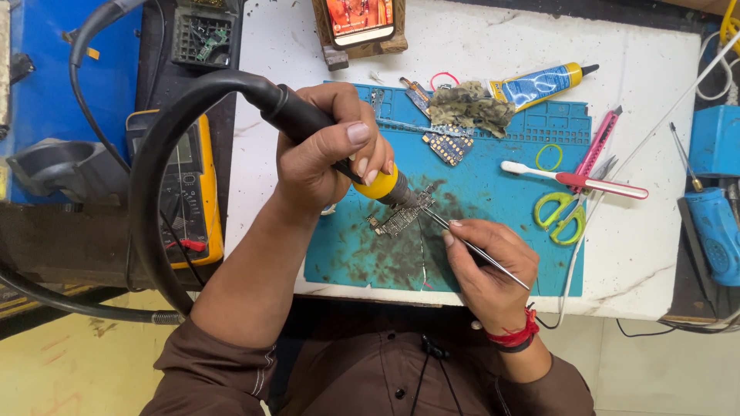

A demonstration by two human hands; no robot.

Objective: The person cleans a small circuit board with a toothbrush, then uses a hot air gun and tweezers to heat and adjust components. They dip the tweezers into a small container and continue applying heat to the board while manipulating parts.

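Note:
My left hand (327, 150) grips a black-handled hot-air tool (308, 119) with a yellow collar, its metal nozzle pointing down at a small circuit board (399, 218). The board lies on a blue work mat (493, 208). My right hand (486, 262) holds thin metal tweezers (470, 246), whose tips reach the board's right edge next to the nozzle. A thick black hose (154, 177) loops from the tool's handle off to the left.
On the mat lie another small board (447, 146), a crumpled cloth (470, 108), a toothbrush (570, 179), green-handled scissors (561, 212) and a pink cutter (597, 142). A glue tube (539, 83) and phone (361, 19) lie behind. A yellow multimeter (189, 192) stands left; blue tools (713, 223) right.

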